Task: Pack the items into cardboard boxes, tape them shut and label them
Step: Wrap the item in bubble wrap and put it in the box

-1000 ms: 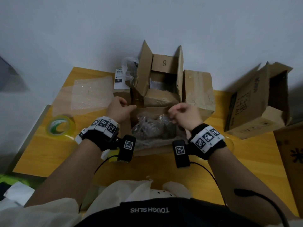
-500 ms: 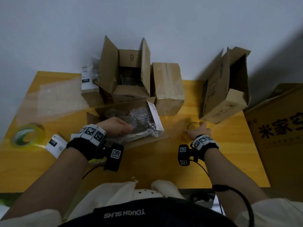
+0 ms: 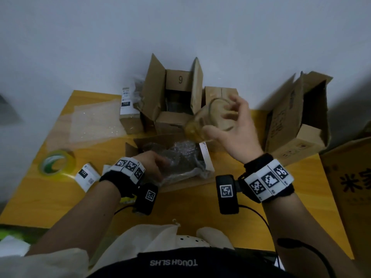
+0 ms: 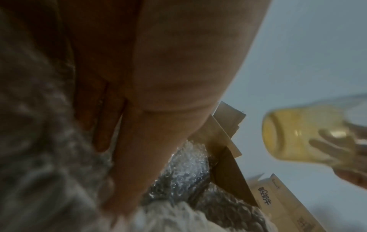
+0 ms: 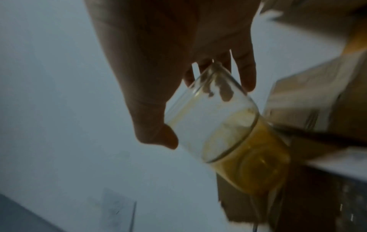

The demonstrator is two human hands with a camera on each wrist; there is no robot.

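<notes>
Now we have the glass (image 3: 212, 119) up off the table: half a second ago our right hand (image 3: 234, 135) was flat down on the far-right tabletop reaching for it, and a second ago both hands were at the near box's flaps. So the next item is in hand and, as we judge it, on its way into the open box (image 3: 170, 157) lined with bubble wrap (image 3: 180, 155).

Our right hand is raised above the box's right edge, palm turned toward us, fingers (image 5: 246, 73) and thumb curled round the glass near its rim; the glass hangs tilted, its yellowish base pointing down and left toward the box. Our left hand (image 3: 152, 163) lies low inside the box, fingers (image 4: 139, 157) straight and flat on the wrap, pressing it down, gripping nothing. Tape roll (image 3: 57, 162) and labels (image 3: 86, 174) sit untouched at the near left.
</notes>
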